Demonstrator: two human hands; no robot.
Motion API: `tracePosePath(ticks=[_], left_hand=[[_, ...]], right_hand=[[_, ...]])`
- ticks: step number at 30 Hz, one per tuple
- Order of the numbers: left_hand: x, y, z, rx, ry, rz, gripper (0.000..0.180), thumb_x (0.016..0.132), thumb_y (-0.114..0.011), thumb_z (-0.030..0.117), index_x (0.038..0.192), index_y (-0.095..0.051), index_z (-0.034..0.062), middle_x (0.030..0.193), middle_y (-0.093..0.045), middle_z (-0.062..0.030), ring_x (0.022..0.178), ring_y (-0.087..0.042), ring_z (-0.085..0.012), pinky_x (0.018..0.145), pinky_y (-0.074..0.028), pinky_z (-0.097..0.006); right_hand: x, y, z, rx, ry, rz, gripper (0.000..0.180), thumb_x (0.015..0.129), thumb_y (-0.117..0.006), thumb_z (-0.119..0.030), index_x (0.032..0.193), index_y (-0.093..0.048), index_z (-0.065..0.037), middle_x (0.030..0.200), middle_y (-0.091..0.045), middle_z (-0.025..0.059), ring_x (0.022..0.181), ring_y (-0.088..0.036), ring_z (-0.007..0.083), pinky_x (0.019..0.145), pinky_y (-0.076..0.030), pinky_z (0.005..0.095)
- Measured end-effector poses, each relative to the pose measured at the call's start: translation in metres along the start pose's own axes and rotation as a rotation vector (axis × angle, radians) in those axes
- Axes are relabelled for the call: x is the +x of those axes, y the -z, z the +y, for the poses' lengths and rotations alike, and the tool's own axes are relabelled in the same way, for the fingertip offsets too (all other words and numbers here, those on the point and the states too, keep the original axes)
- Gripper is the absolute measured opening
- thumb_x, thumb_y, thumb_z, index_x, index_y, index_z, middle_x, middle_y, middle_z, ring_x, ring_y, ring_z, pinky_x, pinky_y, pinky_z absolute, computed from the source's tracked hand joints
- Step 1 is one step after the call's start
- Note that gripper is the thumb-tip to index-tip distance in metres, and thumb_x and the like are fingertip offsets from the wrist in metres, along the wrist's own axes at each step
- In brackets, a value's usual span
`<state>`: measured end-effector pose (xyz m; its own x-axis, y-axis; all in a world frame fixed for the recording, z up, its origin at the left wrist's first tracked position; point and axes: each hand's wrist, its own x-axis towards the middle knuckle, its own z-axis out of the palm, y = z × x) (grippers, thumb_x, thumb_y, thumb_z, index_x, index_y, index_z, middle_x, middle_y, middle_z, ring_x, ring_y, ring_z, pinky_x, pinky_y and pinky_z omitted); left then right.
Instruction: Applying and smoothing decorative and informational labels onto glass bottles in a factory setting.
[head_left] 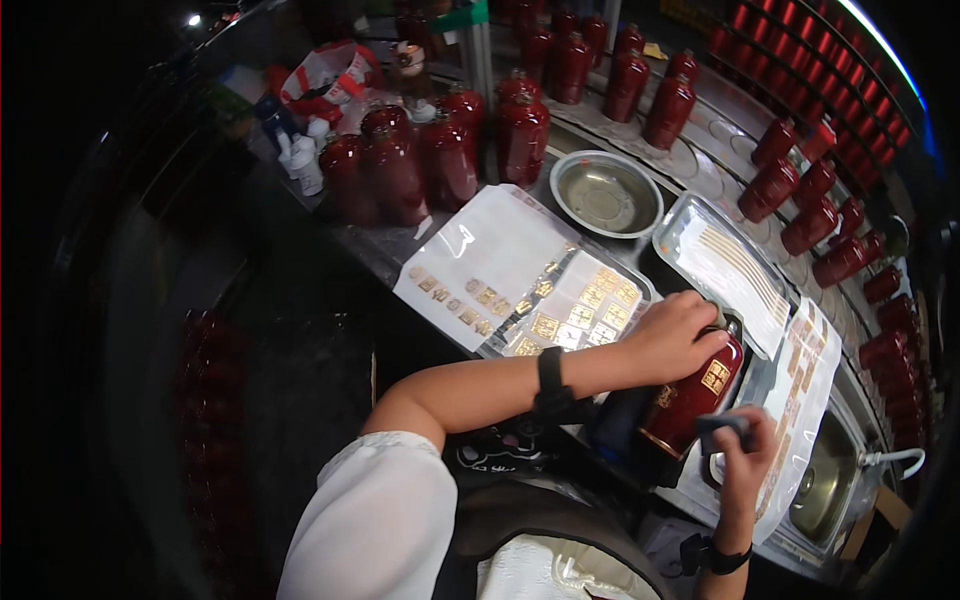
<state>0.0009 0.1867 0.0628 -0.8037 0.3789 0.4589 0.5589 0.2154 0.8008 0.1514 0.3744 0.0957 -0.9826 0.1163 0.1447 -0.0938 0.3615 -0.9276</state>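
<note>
Clearly, a slip is the main risk: the red bottle (688,408) is glossy, leans with its neck to the far right and its base to the near left, and seems gripped only about its upper end, so a hard push low on its side could swing or twist it loose. Rubbing over the gold label (716,377) might also shift or scuff that piece, should the thumb or the dark block (728,428) drag across it. A swinging base could knock whatever is under it, though that part is too dark to tell what supports it. As for position, the bottle lies below and on the near side of the left hand (672,335), whose fingers are clamped round its neck and shoulder, the label just beside them. The right hand (750,458) is on the near right of the bottle, its fingers closed on the block, which is at the lower side; blur hides whether they touch. Farther left lies a white sheet (500,235) with gold pieces, and beyond the bottle stands a metal basin (605,195).
</note>
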Motion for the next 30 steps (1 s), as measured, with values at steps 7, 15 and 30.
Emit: tracePosePath(ticks=[7,15,30], left_hand=[[0.015,-0.023,-0.005,-0.067,0.133,-0.173,0.041,0.095,-0.060,0.039,0.101,-0.061,-0.0013,0.099,-0.064,-0.0272,0.096,-0.062,-0.0462,0.084,-0.049,-0.050],[0.053,-0.064,-0.017,-0.161,0.376,-0.255,0.069,0.093,-0.054,0.044,0.126,-0.043,-0.0148,0.112,-0.063,-0.0378,0.109,-0.062,-0.0501,0.096,-0.049,-0.050],[-0.186,0.210,0.053,-0.035,0.192,0.183,0.029,0.078,-0.079,0.022,0.077,-0.065,-0.0029,0.072,-0.062,-0.0160,0.071,-0.063,-0.0249,0.065,-0.047,-0.035]], right_hand=[[-0.052,0.078,0.097,0.289,-0.383,0.079,0.028,0.088,-0.062,-0.015,0.113,-0.057,-0.006,0.090,-0.060,0.0045,0.075,-0.055,0.0110,0.066,-0.046,0.0237],[-0.038,-0.051,0.056,-0.064,0.138,0.112,0.093,0.071,-0.080,-0.006,0.151,-0.033,-0.005,0.135,-0.050,0.0186,0.123,-0.054,0.0287,0.097,-0.052,0.0369],[-0.046,-0.112,-0.017,-0.556,0.558,-0.449,0.097,0.060,-0.084,-0.008,0.147,-0.042,-0.006,0.129,-0.059,0.0245,0.107,-0.061,0.0474,0.085,-0.052,0.0498]])
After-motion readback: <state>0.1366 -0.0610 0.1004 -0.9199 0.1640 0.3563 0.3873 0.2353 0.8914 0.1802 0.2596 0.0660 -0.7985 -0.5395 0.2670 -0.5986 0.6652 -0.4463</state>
